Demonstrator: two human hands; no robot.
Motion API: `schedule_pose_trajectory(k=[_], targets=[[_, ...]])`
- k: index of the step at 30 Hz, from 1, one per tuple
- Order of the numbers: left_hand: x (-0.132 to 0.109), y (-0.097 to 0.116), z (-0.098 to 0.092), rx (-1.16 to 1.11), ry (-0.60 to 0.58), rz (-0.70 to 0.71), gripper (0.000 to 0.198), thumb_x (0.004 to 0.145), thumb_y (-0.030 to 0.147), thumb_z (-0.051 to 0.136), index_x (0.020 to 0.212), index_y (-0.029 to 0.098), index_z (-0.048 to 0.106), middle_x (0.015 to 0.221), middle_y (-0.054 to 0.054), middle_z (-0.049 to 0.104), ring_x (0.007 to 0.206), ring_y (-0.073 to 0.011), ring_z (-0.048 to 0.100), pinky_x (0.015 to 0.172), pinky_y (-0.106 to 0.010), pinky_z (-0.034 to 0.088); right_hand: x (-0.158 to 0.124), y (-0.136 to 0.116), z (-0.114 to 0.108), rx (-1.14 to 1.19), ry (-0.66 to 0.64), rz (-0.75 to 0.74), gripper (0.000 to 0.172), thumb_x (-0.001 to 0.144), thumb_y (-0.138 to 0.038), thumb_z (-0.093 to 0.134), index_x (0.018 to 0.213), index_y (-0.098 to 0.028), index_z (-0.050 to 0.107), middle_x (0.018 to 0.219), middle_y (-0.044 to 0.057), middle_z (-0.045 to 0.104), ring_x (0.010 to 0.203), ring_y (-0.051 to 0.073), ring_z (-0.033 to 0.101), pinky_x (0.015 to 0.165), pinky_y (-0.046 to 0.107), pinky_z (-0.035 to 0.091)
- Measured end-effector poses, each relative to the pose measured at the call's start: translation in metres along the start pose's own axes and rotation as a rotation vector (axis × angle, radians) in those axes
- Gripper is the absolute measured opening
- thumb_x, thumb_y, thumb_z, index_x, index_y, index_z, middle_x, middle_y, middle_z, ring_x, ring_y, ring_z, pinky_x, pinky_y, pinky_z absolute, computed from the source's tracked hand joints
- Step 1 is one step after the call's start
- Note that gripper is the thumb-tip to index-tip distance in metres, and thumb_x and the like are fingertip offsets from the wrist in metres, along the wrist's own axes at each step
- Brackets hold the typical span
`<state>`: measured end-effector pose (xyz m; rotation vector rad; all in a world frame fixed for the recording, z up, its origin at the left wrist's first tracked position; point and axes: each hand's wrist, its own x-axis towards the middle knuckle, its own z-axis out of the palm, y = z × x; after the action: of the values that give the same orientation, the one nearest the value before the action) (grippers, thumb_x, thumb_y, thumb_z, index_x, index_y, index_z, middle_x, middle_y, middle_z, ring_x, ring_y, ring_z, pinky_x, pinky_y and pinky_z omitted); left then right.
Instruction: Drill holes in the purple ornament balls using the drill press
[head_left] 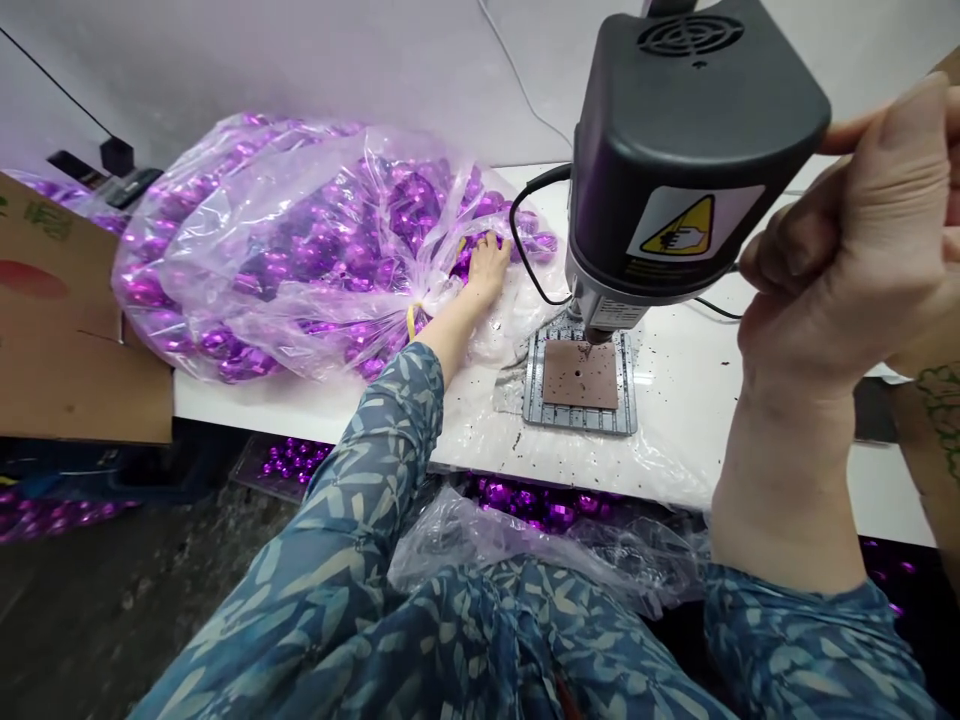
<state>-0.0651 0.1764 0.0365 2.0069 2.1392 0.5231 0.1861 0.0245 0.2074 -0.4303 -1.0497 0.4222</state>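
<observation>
My left hand (487, 270) reaches to the mouth of a clear plastic bag (262, 240), its fingers curled over a shiny purple ball (466, 258). More purple balls fill the bag, and a yellow tie (411, 322) cinches it near my wrist. My right hand (855, 220) is closed beside the black head of a bench drill press (697, 130); whatever its fingers grip is hidden. Under the drill's chuck (598, 336), a brown square board (581, 392) with a small hole lies on the grooved metal base (581, 422). No ball sits on that board.
Dark shavings dot the white table (675, 400) around the drill base. A cardboard box (75, 330) stands at the left, another (934, 400) at the right. Below the table edge, purple balls (540, 503) lie with clear plastic (480, 535) over my lap. A black cable (517, 215) loops beside the drill.
</observation>
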Motion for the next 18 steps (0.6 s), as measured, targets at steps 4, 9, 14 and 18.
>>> schedule_pose_trajectory(k=[4, 9, 14, 18], targets=[[-0.006, -0.007, -0.001, 0.006, -0.017, 0.061, 0.05, 0.104, 0.011, 0.053, 0.155, 0.014, 0.058, 0.168, -0.025, 0.05, 0.163, -0.0397, 0.04, 0.137, -0.056, 0.03, -0.002, -0.001, 0.004, 0.031, 0.034, -0.016, 0.058, 0.078, -0.072, 0.081, 0.075, -0.015, 0.067, 0.046, -0.009, 0.027, 0.038, -0.002, 0.024, 0.039, 0.022, 0.008], [-0.006, -0.004, -0.009, 0.066, -0.088, 0.074, 0.063, 0.09, 0.004, 0.068, 0.153, 0.007, 0.059, 0.167, -0.031, 0.052, 0.16, -0.0428, 0.046, 0.136, -0.059, 0.032, 0.0, -0.002, 0.001, -0.018, 0.017, -0.006, 0.06, 0.07, -0.071, 0.085, 0.072, -0.013, 0.069, 0.043, -0.008, 0.035, 0.035, -0.003, 0.029, 0.041, 0.015, 0.01], [-0.026, 0.002, -0.024, -0.447, -0.075, -0.019, 0.028, 0.104, 0.019, 0.064, 0.132, 0.016, 0.069, 0.137, -0.018, 0.075, 0.129, -0.0282, 0.071, 0.118, -0.046, 0.057, 0.002, 0.004, -0.001, -0.006, 0.011, -0.006, 0.06, 0.071, -0.072, 0.084, 0.072, -0.014, 0.067, 0.042, -0.01, 0.034, 0.032, -0.003, 0.025, 0.038, 0.014, 0.01], [-0.07, -0.002, -0.041, -1.095, -0.231, -0.197, 0.027, 0.116, 0.038, 0.05, 0.124, 0.022, 0.071, 0.116, -0.009, 0.079, 0.101, -0.0178, 0.078, 0.091, -0.035, 0.067, 0.002, 0.005, 0.0, 0.021, 0.005, -0.022, 0.052, 0.076, -0.065, 0.083, 0.073, -0.014, 0.068, 0.043, -0.011, 0.031, 0.033, -0.004, 0.025, 0.038, 0.015, 0.009]])
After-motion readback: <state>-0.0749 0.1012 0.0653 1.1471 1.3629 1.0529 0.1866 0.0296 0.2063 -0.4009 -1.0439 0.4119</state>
